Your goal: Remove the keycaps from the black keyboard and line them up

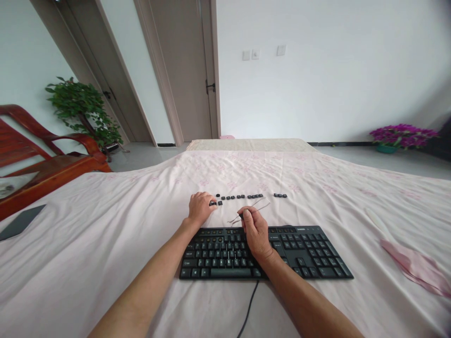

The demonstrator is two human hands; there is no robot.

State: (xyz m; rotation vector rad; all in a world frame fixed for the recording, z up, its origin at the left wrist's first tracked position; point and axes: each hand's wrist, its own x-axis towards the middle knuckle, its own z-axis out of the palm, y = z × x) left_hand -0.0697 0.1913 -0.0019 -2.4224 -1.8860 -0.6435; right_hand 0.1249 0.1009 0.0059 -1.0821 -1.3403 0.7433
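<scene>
A black keyboard point(287, 261) lies on the pink cloth, with its cable point(249, 307) running toward me. At its upper left, several key places have no caps. Beyond the keyboard, my left hand point(200, 207) rests on the cloth, its fingers closed round a black keycap point(213, 203). Another keycap point(220, 203) sits just right of those fingertips. Several more keycaps point(240, 196) form a row farther back. Over the keyboard's middle, my right hand point(255, 230) grips a wire keycap puller point(261, 204), whose thin wires stick out on both sides of the fingers.
The pink cloth point(310, 192) covers the wide surface in wrinkles. A dark flat object point(21, 221) lies at the left edge, a pink cloth piece point(414, 265) at the right. Beyond are a wooden chair point(52, 164), a green plant point(79, 105) and purple flowers point(403, 135).
</scene>
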